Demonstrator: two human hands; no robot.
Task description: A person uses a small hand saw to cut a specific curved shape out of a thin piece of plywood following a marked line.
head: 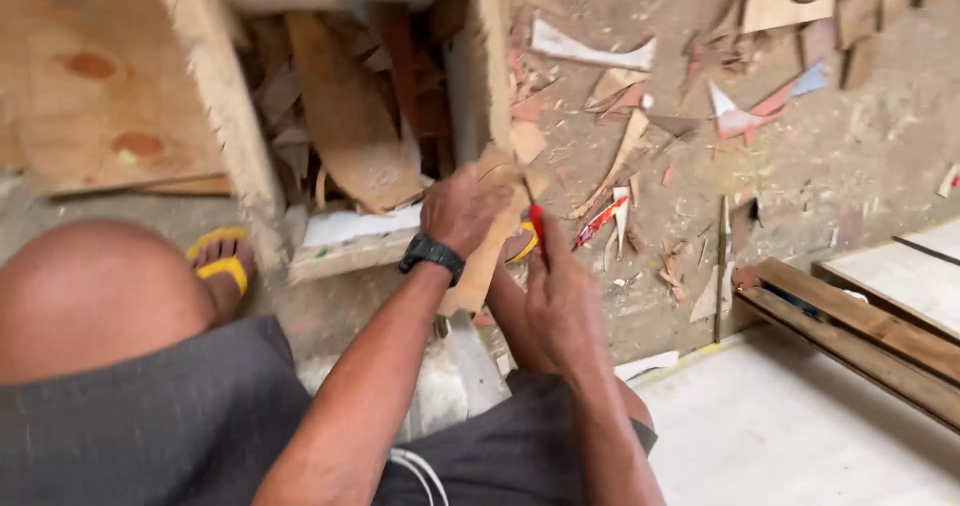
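Plywood offcut [485, 251], thin and pale brown, held upright-tilted just in front of the wooden frame [225, 106], over the gap between the knees. Gripped near its top by the left hand [462, 209], fingers curled tight round the upper edge, a black wristwatch [432, 254] just below on the wrist. Met on its right edge by a red-handled tool [537, 228], slim and pencil-like, tip touching the offcut. Pinched by the right hand [560, 301], fingers closed narrow about the handle, thumb along it.

Behind the offcut, inside the wooden frame, a heap of brown scrap boards [350, 116] leaning at angles. Left of the frame, a broad plywood sheet [90, 76] lying flat. Near the frame's foot, a yellow sandal [222, 258] on a foot, beside a bare knee. Right of the offcut, scattered wood chips [640, 136] across the dusty floor, some red and white. Further right, dark wooden slats [860, 331] stacked beside a white panel [800, 426].
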